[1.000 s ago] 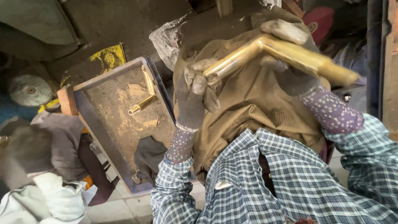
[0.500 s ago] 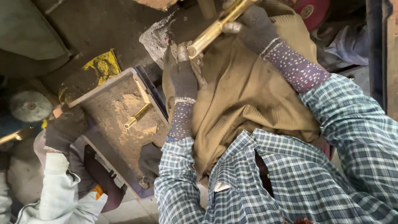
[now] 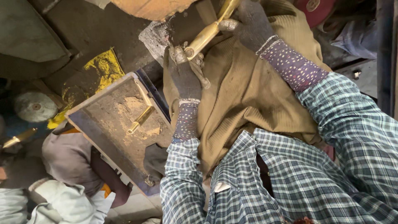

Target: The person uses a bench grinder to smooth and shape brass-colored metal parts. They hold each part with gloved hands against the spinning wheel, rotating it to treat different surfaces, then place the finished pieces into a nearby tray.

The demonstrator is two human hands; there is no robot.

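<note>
Both my hands wear dark grimy gloves. My left hand (image 3: 185, 76) grips the lower end of a long brass piece (image 3: 207, 33), and my right hand (image 3: 251, 25) is closed around the same piece higher up near the top edge. The brass piece slants up to the right over an olive-brown cloth (image 3: 248, 95) spread on my lap. To the left lies a dusty flat metal tray (image 3: 107, 124) with a short brass rod (image 3: 141, 119) on it.
Another person crouches at lower left, a sleeve (image 3: 62, 203) and dark gloved hand (image 3: 16, 174) visible, near a small brass part (image 3: 18, 138). A round grinding disc (image 3: 35, 106), yellow scrap (image 3: 103, 68) and a rusty orange object (image 3: 149, 6) lie around.
My hands have carried the brass piece up and away toward the top of the view. The other person's hand at the left has shifted lower and further left.
</note>
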